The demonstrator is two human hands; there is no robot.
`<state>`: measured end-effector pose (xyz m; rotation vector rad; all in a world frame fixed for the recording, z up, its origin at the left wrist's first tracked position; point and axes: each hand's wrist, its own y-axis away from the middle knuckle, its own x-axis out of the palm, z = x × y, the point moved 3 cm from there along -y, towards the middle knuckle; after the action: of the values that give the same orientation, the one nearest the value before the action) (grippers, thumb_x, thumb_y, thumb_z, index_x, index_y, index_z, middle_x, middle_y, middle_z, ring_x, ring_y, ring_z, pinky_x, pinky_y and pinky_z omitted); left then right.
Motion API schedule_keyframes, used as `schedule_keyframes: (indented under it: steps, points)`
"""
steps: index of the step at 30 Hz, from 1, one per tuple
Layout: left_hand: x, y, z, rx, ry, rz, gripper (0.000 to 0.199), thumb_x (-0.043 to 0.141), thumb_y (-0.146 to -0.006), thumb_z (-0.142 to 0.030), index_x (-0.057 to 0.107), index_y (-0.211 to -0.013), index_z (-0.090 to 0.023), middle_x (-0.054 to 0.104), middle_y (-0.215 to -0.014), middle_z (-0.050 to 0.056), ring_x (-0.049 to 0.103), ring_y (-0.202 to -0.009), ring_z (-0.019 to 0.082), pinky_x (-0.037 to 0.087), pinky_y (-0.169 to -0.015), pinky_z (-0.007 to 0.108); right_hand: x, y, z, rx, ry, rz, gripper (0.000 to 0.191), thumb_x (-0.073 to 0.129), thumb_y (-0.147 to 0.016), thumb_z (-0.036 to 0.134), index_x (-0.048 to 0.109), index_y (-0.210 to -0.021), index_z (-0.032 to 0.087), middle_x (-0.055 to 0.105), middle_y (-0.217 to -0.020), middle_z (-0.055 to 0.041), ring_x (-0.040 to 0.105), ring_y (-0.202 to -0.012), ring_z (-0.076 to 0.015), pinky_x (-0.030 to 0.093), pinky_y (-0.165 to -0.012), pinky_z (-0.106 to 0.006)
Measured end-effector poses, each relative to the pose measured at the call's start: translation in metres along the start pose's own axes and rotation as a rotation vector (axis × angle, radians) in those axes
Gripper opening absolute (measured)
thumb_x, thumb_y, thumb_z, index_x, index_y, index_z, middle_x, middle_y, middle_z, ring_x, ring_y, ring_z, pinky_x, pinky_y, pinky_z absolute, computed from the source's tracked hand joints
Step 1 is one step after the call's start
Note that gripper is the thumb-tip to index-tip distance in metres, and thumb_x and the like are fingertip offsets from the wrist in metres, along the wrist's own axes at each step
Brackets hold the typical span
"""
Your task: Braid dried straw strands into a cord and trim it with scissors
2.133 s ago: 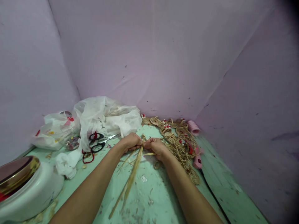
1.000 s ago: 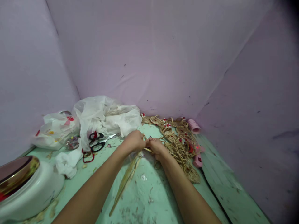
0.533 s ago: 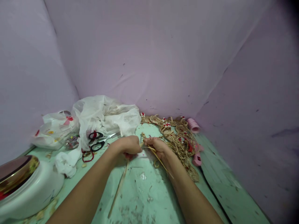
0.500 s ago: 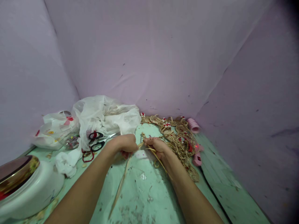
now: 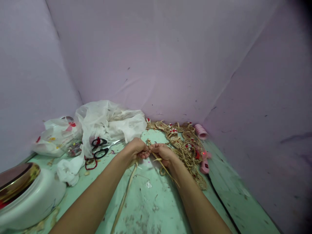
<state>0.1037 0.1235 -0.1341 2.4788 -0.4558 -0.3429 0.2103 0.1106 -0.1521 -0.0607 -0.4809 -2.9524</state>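
My left hand (image 5: 136, 151) and my right hand (image 5: 162, 154) meet over the middle of the green table (image 5: 146, 208), fingertips pinched on a strand of tan fibre. One long strand (image 5: 124, 198) trails from under my left hand toward the front edge. Shorter ends (image 5: 170, 175) stick out below my right hand across its wrist. A small knotted tip shows just beyond the fingers. Behind and right of my right hand lies a heap of braided tan cord (image 5: 186, 156) with red and white beads.
Scissors (image 5: 101, 152) and white plastic bags (image 5: 112, 120) lie at the left. A white container (image 5: 36, 198) stands front left. At the right are a pink thread cone (image 5: 201, 131) and a pink glue gun (image 5: 205, 165) with black cable.
My left hand has moved right and now touches my right hand's fingertips. The long strand's lower end has shifted slightly left.
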Motion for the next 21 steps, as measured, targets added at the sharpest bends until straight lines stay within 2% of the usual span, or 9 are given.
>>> schedule_keyframes:
  steps: [2, 5, 9, 14, 17, 21]
  points:
    - [-0.0057, -0.0026, 0.003, 0.014, -0.031, -0.006, 0.013, 0.043, -0.063, -0.005, 0.053, -0.055, -0.007, 0.048, -0.037, 0.001, 0.043, -0.032, 0.007, 0.032, -0.034, 0.017, 0.0004, 0.0004, -0.0021, 0.027, -0.034, 0.011, 0.003, 0.055, -0.056, 0.011, 0.055, -0.054, 0.013, 0.058, -0.047, -0.0004, 0.047, -0.041, -0.0078, 0.034, -0.044, -0.019]
    - [-0.01, -0.0029, 0.0042, 0.039, -0.117, -0.007, 0.011, 0.044, -0.059, -0.006, 0.053, -0.054, -0.007, 0.044, -0.034, -0.001, 0.038, -0.029, 0.007, 0.027, -0.032, 0.018, 0.0008, -0.0006, -0.0054, 0.026, -0.035, 0.022, 0.006, 0.054, -0.053, 0.007, 0.056, -0.055, 0.012, 0.058, -0.047, 0.0013, 0.044, -0.04, -0.0058, 0.032, -0.044, -0.017]
    - [-0.0115, -0.0038, 0.0055, 0.034, -0.205, -0.055, 0.008, 0.048, -0.056, -0.013, 0.054, -0.054, -0.01, 0.039, -0.034, -0.004, 0.03, -0.027, 0.004, 0.02, -0.03, 0.017, -0.001, -0.0048, -0.0097, -0.02, 0.065, 0.021, 0.004, 0.055, -0.055, 0.011, 0.057, -0.052, 0.011, 0.057, -0.047, 0.0005, 0.041, -0.04, -0.0053, 0.03, -0.043, -0.017]
    - [-0.0117, -0.0059, 0.0063, 0.156, -0.203, -0.056, 0.012, 0.052, -0.055, -0.023, 0.05, -0.049, -0.013, 0.034, -0.031, -0.006, 0.026, -0.025, 0.004, 0.016, -0.03, 0.018, -0.0054, -0.008, -0.0072, -0.103, 0.235, -0.094, 0.006, 0.052, -0.054, 0.01, 0.057, -0.05, 0.012, 0.052, -0.042, 0.0024, 0.036, -0.038, -0.0046, 0.026, -0.04, -0.017]
    - [-0.0107, -0.0048, 0.0058, 0.231, -0.199, -0.045, 0.014, 0.052, -0.055, -0.021, 0.044, -0.045, -0.014, 0.032, -0.03, -0.007, 0.024, -0.024, 0.004, 0.014, -0.03, 0.019, -0.0047, -0.0086, -0.005, -0.125, 0.355, -0.135, 0.007, 0.051, -0.055, 0.01, 0.056, -0.05, 0.012, 0.052, -0.042, 0.0026, 0.036, -0.039, -0.0047, 0.026, -0.04, -0.017]
    - [-0.0092, -0.0039, 0.0051, 0.281, -0.22, -0.087, 0.018, 0.052, -0.054, -0.015, 0.039, -0.041, -0.015, 0.026, -0.027, -0.008, 0.02, -0.026, 0.003, 0.011, -0.031, 0.019, -0.0061, -0.0063, -0.0006, -0.142, 0.562, -0.237, 0.005, 0.054, -0.054, 0.015, 0.058, -0.052, 0.012, 0.05, -0.041, 0.0027, 0.037, -0.04, -0.0055, 0.024, -0.04, -0.017]
